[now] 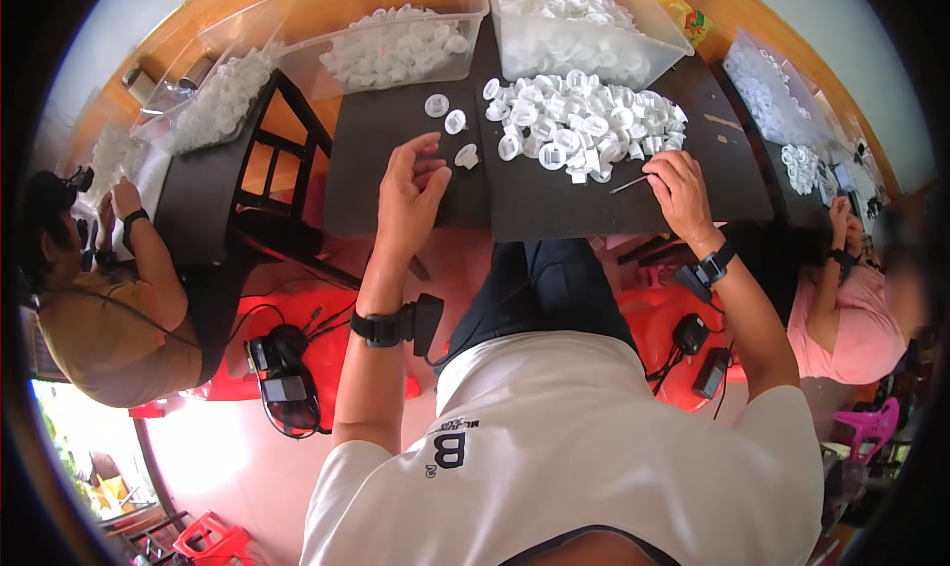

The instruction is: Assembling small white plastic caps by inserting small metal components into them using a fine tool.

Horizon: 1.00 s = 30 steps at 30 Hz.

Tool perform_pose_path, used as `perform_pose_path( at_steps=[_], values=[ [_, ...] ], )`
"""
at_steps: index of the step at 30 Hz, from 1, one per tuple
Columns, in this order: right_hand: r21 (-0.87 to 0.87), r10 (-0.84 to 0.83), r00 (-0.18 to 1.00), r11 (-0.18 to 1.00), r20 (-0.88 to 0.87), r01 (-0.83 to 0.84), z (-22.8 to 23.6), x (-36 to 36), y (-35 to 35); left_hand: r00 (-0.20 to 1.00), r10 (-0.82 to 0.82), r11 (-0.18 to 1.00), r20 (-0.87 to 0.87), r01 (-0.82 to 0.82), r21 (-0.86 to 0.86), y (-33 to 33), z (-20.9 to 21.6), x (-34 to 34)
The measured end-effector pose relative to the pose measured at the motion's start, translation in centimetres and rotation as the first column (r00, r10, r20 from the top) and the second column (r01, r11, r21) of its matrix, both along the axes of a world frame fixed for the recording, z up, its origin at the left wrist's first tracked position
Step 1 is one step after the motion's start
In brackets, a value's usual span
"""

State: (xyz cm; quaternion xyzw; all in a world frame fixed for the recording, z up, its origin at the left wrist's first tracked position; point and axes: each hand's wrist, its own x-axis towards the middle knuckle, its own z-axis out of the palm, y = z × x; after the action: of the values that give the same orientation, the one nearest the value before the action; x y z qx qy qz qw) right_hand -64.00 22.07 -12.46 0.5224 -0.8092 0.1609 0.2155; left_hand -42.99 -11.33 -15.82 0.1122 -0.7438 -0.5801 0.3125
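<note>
My left hand (411, 188) hovers over the left part of the dark table, fingers loosely bent and thumb apart, with nothing visible in it. Just beyond it lie 3 loose white round plastic pieces (455, 122), one tipped on its side. My right hand (677, 188) pinches a thin metal rod-like tool (628, 183), its tip pointing left over the table. Whether the tool has a handle is hidden by the fingers. In front of that hand spreads a heap of white round plastic pieces (579, 121), some showing a square grid on their face.
Behind the heap stands a clear plastic bin (594, 66) full of white pieces, with another bin (396, 79) to its left. Co-workers sit at both sides, one in a brown shirt (119, 338), one in pink (856, 324). Red stools (386, 378) with cabled devices flank me.
</note>
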Motion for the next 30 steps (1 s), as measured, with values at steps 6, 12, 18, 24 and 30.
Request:
perform_pose_path(
  at_steps=[6,12,18,24,30],
  values=[
    [-0.014,0.031,0.999,0.999,0.043,-0.03,0.0,-0.7,0.3,0.977,0.063,0.921,0.204,0.022,-0.389,1.5,2.4,-0.5],
    [-0.05,0.129,0.978,0.991,0.163,-0.122,0.5,-1.0,0.2,0.944,0.112,0.843,0.31,0.075,-0.532,0.9,2.9,-2.2],
    [-0.113,0.136,0.967,0.987,0.215,-0.114,-0.1,-1.4,0.6,0.918,0.057,0.956,0.394,0.064,-0.288,0.6,3.2,-2.6],
    [-0.305,0.091,0.919,0.952,0.384,0.033,-0.4,-1.3,1.0,0.948,-0.317,0.844,-0.023,0.292,0.45,4.3,6.1,-3.7],
    [-0.468,0.303,0.653,0.879,0.694,0.089,4.1,2.5,-4.1,0.862,-0.471,0.603,-0.188,0.47,0.644,6.8,6.3,-7.1]
  ],
)
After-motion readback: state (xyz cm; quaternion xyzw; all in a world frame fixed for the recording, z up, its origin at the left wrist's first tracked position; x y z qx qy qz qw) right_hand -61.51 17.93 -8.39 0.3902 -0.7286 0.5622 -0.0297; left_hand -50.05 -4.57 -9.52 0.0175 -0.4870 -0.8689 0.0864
